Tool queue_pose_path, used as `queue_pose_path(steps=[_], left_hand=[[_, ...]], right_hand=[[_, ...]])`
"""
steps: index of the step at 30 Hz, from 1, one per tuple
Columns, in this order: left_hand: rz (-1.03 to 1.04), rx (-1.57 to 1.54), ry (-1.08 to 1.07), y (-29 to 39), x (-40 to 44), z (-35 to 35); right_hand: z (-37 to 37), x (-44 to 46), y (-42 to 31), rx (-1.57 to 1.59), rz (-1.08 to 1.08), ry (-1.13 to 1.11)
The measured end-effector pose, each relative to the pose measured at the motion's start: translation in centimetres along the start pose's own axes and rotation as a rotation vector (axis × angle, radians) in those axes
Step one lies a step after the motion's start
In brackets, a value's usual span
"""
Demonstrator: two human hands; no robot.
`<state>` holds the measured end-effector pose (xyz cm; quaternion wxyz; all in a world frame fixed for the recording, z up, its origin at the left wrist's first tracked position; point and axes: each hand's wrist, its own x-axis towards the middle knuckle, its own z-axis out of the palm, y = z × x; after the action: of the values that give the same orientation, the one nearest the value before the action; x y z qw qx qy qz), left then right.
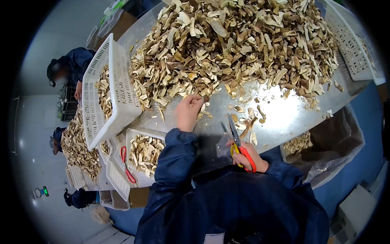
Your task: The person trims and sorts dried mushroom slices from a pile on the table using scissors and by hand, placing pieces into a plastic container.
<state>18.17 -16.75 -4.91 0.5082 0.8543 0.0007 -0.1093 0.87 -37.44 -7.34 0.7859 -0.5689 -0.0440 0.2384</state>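
Observation:
A large heap of dried mushroom slices (pixel 235 44) covers the far part of the metal table (pixel 211 134). At its near edge my left hand (pixel 189 113) is closed, fingers curled. A small dark piece (pixel 206 99) lies by its fingertips; whether they grip it or something else is hidden. My right hand (pixel 254 156) is wrapped round scissors (pixel 233 132) with red and yellow handles, blades pointing away from me. Several loose slices (pixel 245 126) lie just beyond the blades.
On the left stand a tall white perforated basket (pixel 126 91) and a small tray (pixel 129 140) of slices, beside red-handled scissors (pixel 124 156). Another basket (pixel 349 44) is at far right. A lined bin (pixel 341 146) stands below the right edge. Several people (pixel 77 61) are at left.

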Motion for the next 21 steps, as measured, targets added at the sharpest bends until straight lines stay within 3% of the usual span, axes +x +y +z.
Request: queue_pose_path(steps=[1, 2, 6, 9, 10, 14, 17, 18, 21], left_hand=[[0.129, 0.359, 0.106, 0.5, 0.2, 1.1], [0.19, 0.41, 0.208, 0.1, 0.6, 2.1], [0.257, 0.52, 0.144, -0.2, 0.8, 2.7], [0.186, -0.013, -0.042, -2.1, 0.5, 1.2], [-0.274, -0.62, -0.21, -1.6, -0.1, -0.3], [-0.298, -1.32, -0.198, -1.5, -0.1, -2.8], [-0.258, -0.899, 0.043, -0.1, 1.5, -2.0], [-0.201, -0.635, 0.031, -0.3, 2.1, -2.1], [0.402, 0.471, 0.332, -0.3, 3.6, 0.1]], right_hand=[[-0.1, 0.0, 0.1, -0.014, -0.011, -0.006], [-0.1, 0.0, 0.0, -0.016, -0.021, -0.005], [0.0, 0.0, -0.2, -0.026, -0.037, 0.008], [0.0, 0.0, -0.1, -0.043, -0.042, 0.011], [0.0, 0.0, 0.0, -0.048, -0.046, 0.013], [-0.1, 0.1, 0.0, -0.076, -0.032, 0.01], [0.0, 0.1, -0.1, -0.075, -0.023, 0.017], [0.0, 0.1, -0.1, -0.067, -0.016, 0.018], [0.0, -0.1, -0.3, -0.037, -0.016, 0.021]])
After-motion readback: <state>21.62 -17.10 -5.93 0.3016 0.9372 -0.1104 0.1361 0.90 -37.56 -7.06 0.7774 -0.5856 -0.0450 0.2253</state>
